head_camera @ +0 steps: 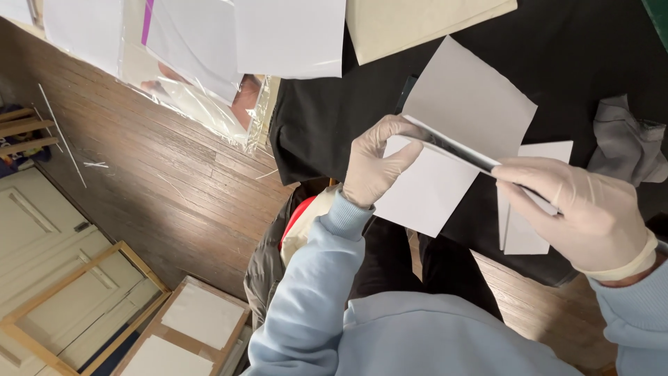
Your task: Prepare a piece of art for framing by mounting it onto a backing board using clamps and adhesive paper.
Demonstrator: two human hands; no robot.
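Left hand (379, 161): gloved, pinching the folded white sheet (445, 150) at its near edge.
Right hand (581, 212): gloved, fingers closed along the crease.
Progress: sheet half folded, held above the black tabletop (577, 63).
Nearby: smaller paper piece (536, 202), grey cloth (626, 143).

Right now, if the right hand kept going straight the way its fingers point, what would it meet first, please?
Probably the left hand: the right hand points along the folded white sheet that both hold, toward the left hand's fingers at its far end. Depth is unclear.
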